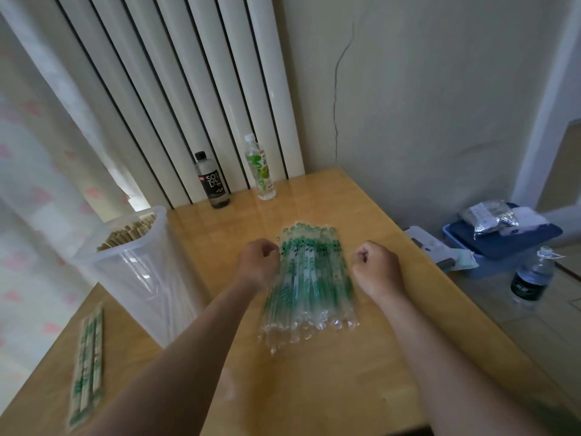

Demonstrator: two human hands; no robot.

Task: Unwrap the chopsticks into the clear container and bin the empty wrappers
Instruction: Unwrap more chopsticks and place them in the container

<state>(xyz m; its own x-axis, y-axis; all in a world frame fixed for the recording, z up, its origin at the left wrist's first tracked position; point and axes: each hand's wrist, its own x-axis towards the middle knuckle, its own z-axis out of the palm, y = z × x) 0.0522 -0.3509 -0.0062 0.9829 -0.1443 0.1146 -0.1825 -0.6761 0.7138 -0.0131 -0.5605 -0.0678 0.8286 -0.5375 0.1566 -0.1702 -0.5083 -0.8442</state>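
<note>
Head view. Wrappers [309, 278]: mid-bench, loose heap of thin crinkly clear film sleeves, green print. Left grip [257, 262], right grip [375, 265]: curled into fists either side of heap, nothing visibly held. Container [138, 278]: left, tall clear plastic, wooden chopsticks [125, 236] inside. Wrapped pairs [86, 369]: near left. Risk: slick film likely to slide and scatter off glossy bench [345, 388] when gathered.

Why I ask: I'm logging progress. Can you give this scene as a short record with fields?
container: clear container, upright at left, chopsticks inside
wrappers: pile at centre of table, apparently empty
still wrapped: few wrapped chopsticks, near left edge
left hand: fingers curled, at pile's left edge
right hand: fingers curled, right of pile, nothing visible in it
back: dark bottle, green-labelled bottle, both upright
</note>
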